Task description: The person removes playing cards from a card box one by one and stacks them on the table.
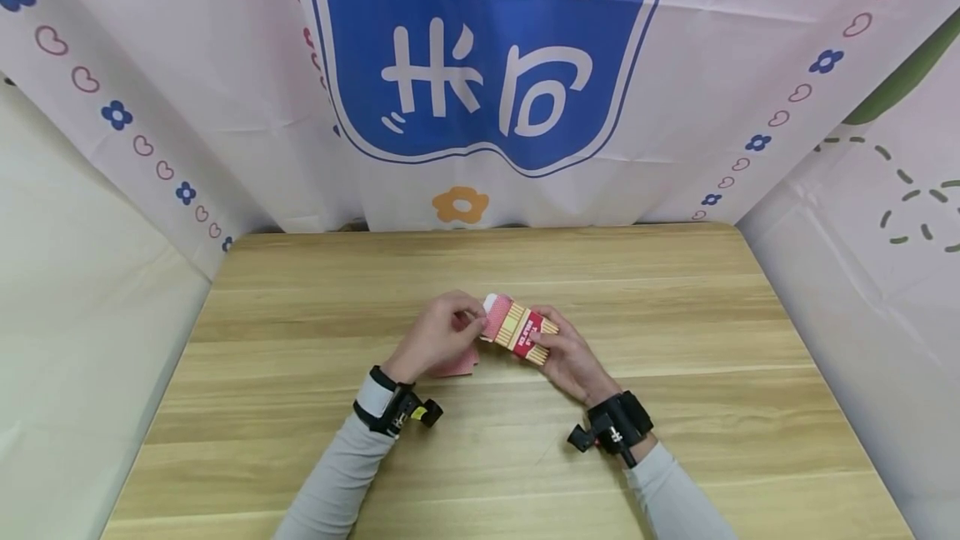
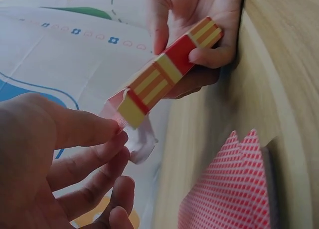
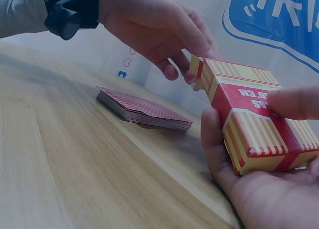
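A red-and-yellow striped playing-card box [image 1: 521, 332] sits tilted in my right hand [image 1: 573, 361], its thumb on the printed front and fingers around the side. At the box's far end, my left hand [image 1: 442, 332] pinches the lid flap between thumb and index finger. In the left wrist view this flap [image 2: 142, 141] looks white and bent. A small yellow side tab [image 3: 196, 72] stands out from the box end in the right wrist view. Below the left hand, a stack of red-patterned playing cards [image 3: 149, 112] lies on the table. The inside of the box is hidden.
The wooden table [image 1: 675, 298] reaches back to a white printed cloth [image 1: 712, 82] with a blue panel. Pale cloth walls flank both sides. Each wrist wears a strapped black camera, such as the one on the left wrist [image 1: 397, 407].
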Tool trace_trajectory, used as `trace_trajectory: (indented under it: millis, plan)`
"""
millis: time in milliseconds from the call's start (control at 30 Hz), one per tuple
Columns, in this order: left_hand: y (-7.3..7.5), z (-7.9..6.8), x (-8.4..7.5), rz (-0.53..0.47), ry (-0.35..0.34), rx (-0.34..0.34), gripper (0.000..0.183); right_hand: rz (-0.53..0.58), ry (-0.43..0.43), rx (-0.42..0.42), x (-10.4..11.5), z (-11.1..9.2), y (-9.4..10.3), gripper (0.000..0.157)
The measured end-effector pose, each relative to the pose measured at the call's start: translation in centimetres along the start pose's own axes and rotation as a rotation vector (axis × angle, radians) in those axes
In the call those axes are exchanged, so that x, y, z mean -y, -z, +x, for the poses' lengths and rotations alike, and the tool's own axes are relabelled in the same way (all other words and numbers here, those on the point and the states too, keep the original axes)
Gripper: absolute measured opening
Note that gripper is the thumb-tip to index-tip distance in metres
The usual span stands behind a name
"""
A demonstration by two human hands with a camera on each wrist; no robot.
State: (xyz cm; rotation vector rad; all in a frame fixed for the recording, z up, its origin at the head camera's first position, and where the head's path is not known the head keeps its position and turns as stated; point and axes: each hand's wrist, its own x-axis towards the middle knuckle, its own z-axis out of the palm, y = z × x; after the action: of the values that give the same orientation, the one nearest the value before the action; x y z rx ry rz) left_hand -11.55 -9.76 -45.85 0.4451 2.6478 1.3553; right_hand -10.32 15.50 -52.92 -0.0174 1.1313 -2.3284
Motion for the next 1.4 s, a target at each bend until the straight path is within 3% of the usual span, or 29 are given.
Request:
trace_trajectory:
  millis: [567,800,1000,1200,1400]
  plan:
    - [1.5,0.0,0.6,-0.195,0.117,-0.077,0.011,0.019,0.0,-0.005,-0.1,-0.1,0.0,0.042]
    - [2.5,0.3,1.1,-0.279,0.084,-0.124,0.013,0.018,0.009,0.021,0.1,-0.1,-0.1,0.042]
    - [3.7,0.3,1.7,-0.324,0.072,-0.124,0.018,0.039,0.01,0.024,0.1,0.0,-0.1,0.042]
    - [4.7,0.2,2.5,-0.277,0.086,-0.133,0.023,0.035,0.009,0.012,0.0,0.0,-0.1,0.042]
    - [5.3,0.4,3.5,-0.252,0.194,-0.117,0.023,0.043,0.011,0.012,-0.1,0.1,0.0,0.043]
